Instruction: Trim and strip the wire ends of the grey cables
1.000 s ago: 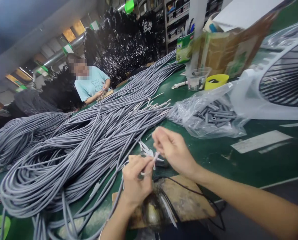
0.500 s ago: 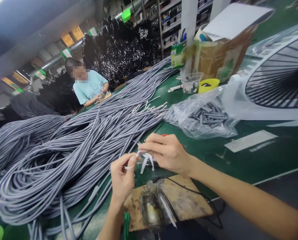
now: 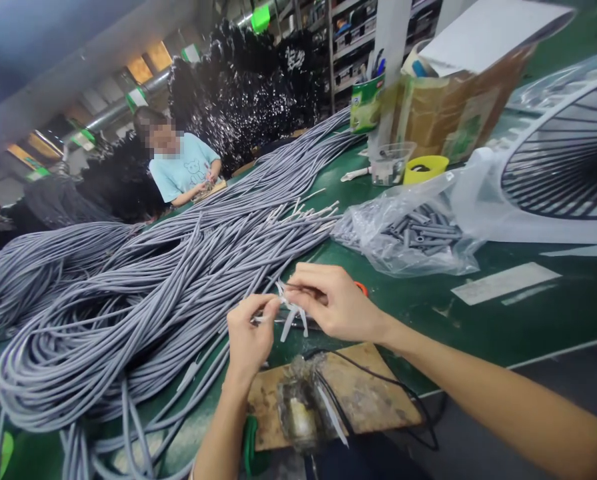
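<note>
My left hand [image 3: 249, 333] is closed, its thumb and forefinger pinching a thin whitish piece [image 3: 280, 297], perhaps a wire end; most of it is hidden by the fingers. Close beside it, my right hand [image 3: 345, 303] is closed in a pinch at the other end of this piece, fingertips almost meeting those of the left. Just below the fingertips are several loose white strips [image 3: 289, 325] above the green table. A large bundle of grey cables [image 3: 103, 347] lies to the left of both hands.
A wooden board [image 3: 378, 393] with a tape-wrapped block [image 3: 302, 417] and a black cord lies in front of me. To the right are a plastic bag [image 3: 403, 233] of grey tubes, a yellow ring [image 3: 425, 170] and a white fan [image 3: 568, 153]. Across the table sits a person [image 3: 185, 163].
My right hand's fingers have shifted slightly and curled closer over the whitish piece. My left hand has moved a little up and right. The pink mark between them no longer shows.
</note>
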The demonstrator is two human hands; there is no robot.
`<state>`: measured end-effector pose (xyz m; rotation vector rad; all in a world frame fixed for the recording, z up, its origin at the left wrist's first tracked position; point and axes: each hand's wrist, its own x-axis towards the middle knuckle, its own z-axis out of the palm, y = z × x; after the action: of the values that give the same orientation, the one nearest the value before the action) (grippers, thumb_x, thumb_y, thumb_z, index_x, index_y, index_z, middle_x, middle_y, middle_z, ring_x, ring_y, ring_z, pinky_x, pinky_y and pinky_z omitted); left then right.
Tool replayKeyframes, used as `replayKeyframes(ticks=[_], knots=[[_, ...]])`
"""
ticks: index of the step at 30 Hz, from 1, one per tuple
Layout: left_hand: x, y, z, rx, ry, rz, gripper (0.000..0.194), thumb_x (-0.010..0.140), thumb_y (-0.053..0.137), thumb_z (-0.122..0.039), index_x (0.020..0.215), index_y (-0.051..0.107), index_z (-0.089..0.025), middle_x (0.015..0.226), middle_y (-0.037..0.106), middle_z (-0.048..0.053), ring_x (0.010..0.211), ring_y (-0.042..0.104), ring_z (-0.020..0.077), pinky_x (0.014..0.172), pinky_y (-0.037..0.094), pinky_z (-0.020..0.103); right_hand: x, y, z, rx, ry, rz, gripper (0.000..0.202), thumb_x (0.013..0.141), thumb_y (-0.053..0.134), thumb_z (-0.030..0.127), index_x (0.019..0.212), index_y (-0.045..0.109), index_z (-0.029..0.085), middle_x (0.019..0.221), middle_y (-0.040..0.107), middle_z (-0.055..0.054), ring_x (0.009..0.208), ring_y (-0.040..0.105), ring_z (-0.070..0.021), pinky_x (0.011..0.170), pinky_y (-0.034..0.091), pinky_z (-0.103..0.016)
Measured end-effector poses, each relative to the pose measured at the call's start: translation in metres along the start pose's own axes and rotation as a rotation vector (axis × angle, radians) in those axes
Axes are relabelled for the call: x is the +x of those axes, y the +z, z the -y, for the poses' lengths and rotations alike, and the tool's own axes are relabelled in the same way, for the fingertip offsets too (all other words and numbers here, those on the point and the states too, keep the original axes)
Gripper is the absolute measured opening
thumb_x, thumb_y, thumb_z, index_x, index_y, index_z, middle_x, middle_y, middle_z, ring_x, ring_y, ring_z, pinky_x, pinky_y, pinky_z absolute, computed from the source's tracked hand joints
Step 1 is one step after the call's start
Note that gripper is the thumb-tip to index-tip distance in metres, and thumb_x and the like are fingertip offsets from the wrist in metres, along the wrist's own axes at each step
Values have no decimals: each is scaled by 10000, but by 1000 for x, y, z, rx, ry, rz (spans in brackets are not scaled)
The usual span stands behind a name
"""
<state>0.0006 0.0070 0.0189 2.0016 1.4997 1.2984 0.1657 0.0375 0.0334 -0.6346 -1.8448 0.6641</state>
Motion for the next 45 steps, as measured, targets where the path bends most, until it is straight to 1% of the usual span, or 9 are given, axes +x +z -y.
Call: replayKeyframes(ticks=[5,10,16,24,29,33,38,41,45], knots=[[-1,-10,-2,-273,-69,232,240,769,612,-336,847,733,-144,587,607,20,534,485,107,535,375,222,6,-9,-11,-111,235,-106,211,787,473,214,585,477,154,537,413,35,503,352,-75,501,274,-211],[0,-19,1,-588,-273,60,332,742,668,-366,989,654,-145,648,614,15,542,489,84,522,385,190,8,-13,-10,-60,319,204,215,754,491,240,561,518,148,509,418,38,489,352,-71,471,265,-199],[2,-13,-3,-648,-263,122,328,755,654,-397,960,555,-160,615,585,-18,408,365,29,415,293,153,4,-6,-7,93,289,6,439,744,603,389,1107,595,143,885,637,-39,455,369,-51,417,280,-193],[-1,-4,6,53,2,7,147,818,539,-227,829,669,-160,698,653,33,579,554,108,573,442,213,-10,12,-18,-393,-250,30,254,850,438,122,694,637,132,616,601,-26,518,490,-93,493,284,-220],[-3,-3,7,124,285,130,144,798,564,-181,811,707,-191,740,672,47,640,593,127,625,463,229,-1,-3,-17,-369,-17,108,222,802,480,143,626,616,134,600,576,-6,522,458,-83,507,260,-217],[-3,-3,6,-177,81,-11,145,796,586,-243,767,700,-159,738,666,44,649,587,122,595,455,210,8,-8,-19,37,283,191,335,821,489,306,542,541,130,465,416,40,458,368,-70,467,265,-196],[1,0,13,-469,-258,-254,255,710,663,-368,742,700,-118,631,624,20,534,516,89,504,414,188,-3,18,-12,76,73,170,315,842,489,271,561,534,136,496,451,28,472,374,-73,479,282,-201],[2,1,12,-427,-217,-259,201,706,662,-317,725,706,-121,658,652,29,570,550,103,549,437,202,-11,28,-4,53,-114,128,325,873,473,245,570,533,141,527,496,10,493,412,-78,505,304,-203],[5,0,15,-293,-100,-179,144,727,630,-249,716,711,-130,726,690,52,689,617,149,663,475,241,-10,17,1,54,-86,172,319,879,463,242,595,561,133,547,529,1,505,430,-81,515,317,-198]])
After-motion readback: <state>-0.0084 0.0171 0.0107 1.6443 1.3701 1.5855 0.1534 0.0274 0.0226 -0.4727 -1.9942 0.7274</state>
